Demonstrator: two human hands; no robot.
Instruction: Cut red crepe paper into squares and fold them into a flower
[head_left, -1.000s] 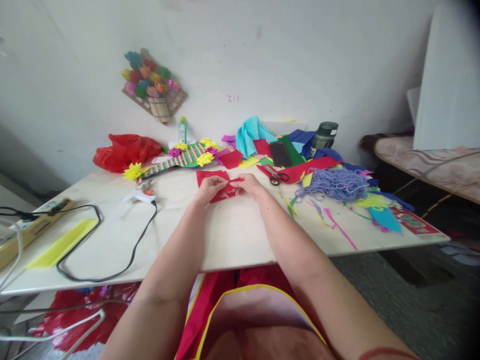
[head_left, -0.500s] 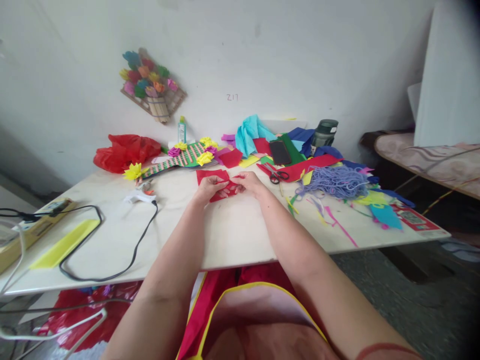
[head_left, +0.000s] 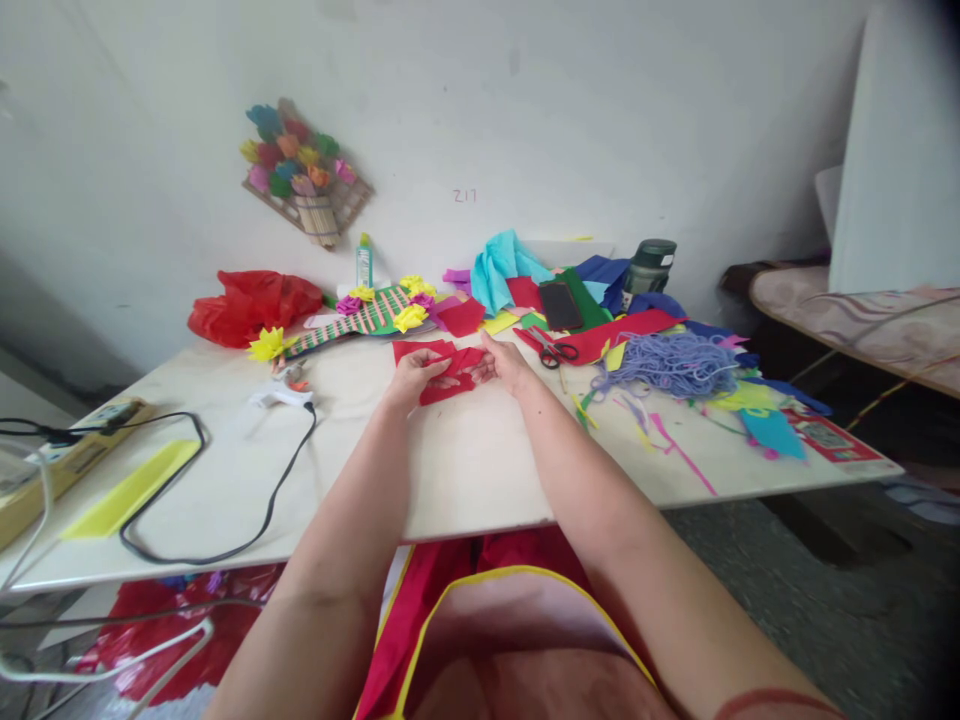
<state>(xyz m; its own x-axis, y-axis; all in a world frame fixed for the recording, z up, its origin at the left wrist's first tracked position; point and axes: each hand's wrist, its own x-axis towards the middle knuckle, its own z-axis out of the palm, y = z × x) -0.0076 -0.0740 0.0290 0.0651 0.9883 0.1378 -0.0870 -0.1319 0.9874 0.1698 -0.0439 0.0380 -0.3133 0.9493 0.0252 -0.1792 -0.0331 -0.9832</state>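
My left hand [head_left: 412, 376] and my right hand [head_left: 504, 363] meet over a piece of red paper [head_left: 456, 372] lying on the white table [head_left: 450, 470], just beyond its middle. Both hands pinch the paper, left at its left edge and right at its right edge, fingers curled onto it. More red paper [head_left: 420, 349] lies right behind it. A pair of scissors with red and black handles [head_left: 553, 351] lies a little to the right of my right hand.
Purple yarn [head_left: 671, 362], coloured paper scraps [head_left: 765, 425], a phone [head_left: 560, 306] and a dark jar [head_left: 649, 267] crowd the right. A glue gun [head_left: 281, 396] with black cord, a power strip [head_left: 67, 455], a yellow strip [head_left: 124, 488], a red bag [head_left: 247, 300] and paper flowers [head_left: 375, 310] lie left.
My hands have shifted slightly on the red paper: the right hand moved a little back and right, spreading the piece wider. Nothing else on the table has moved.
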